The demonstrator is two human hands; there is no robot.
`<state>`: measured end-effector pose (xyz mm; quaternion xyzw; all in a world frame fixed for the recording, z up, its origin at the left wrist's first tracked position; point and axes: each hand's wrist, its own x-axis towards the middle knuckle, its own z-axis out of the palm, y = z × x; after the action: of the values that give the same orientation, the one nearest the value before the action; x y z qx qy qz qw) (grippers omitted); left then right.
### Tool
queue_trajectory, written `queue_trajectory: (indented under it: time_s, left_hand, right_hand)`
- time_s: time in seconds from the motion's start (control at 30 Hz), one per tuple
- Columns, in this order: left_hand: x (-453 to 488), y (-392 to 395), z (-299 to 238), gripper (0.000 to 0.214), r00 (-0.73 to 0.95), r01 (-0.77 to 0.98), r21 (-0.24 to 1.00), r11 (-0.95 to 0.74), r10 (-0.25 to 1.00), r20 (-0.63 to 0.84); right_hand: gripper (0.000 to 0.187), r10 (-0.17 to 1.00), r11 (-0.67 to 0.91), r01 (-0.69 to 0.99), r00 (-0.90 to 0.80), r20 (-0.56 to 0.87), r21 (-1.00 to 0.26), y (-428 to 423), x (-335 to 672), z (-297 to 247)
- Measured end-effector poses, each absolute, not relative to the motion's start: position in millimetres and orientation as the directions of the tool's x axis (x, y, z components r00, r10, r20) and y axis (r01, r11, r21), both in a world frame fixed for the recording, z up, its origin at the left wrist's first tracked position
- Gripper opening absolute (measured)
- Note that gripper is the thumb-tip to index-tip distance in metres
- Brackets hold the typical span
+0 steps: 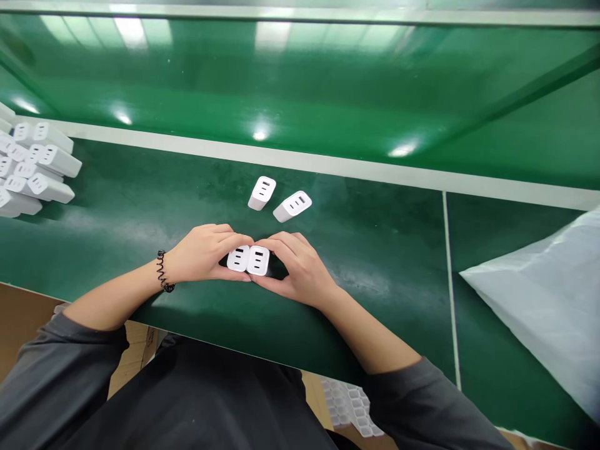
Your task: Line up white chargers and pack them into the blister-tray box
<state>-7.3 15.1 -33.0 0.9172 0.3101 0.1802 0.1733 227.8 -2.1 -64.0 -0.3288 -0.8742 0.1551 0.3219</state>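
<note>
Two white chargers stand side by side at the middle of the green table, port faces up toward me. My left hand (204,253) is curled round the left charger (237,258). My right hand (297,265) is curled round the right charger (259,260). The two chargers touch each other. A black coiled band sits on my left wrist. Just beyond my hands, two more white chargers (261,192) (292,205) lie loose on the table, apart from each other.
A stack of several white chargers (35,169) lies at the left edge. A white plastic bag (548,294) covers the right side. A white strip (328,164) runs across the green table (140,212). A tray of white parts (349,406) shows below the table edge.
</note>
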Motion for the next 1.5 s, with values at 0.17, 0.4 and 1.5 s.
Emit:
queue_trajectory:
  time_s: [0.17,0.4,1.5]
  left_hand:
    - [-7.2,14.3,-32.3,0.055,0.729,0.522,0.469,-0.713,0.658,0.189]
    - [-7.3,13.4,-32.1,0.052,0.740,0.536,0.468,-0.703,0.658,0.141]
    - [-5.1,14.3,-32.4,0.041,0.745,0.454,0.534,-0.714,0.633,0.212]
  right_hand:
    - [0.035,0.667,0.741,0.456,-0.584,0.462,-0.493,-1.7,228.4,-63.7]
    - [0.035,0.690,0.716,0.489,-0.603,0.400,-0.498,-2.2,229.3,-65.7]
    - [0.023,0.476,0.879,0.303,-0.597,0.646,-0.368,-5.3,229.9,-56.9]
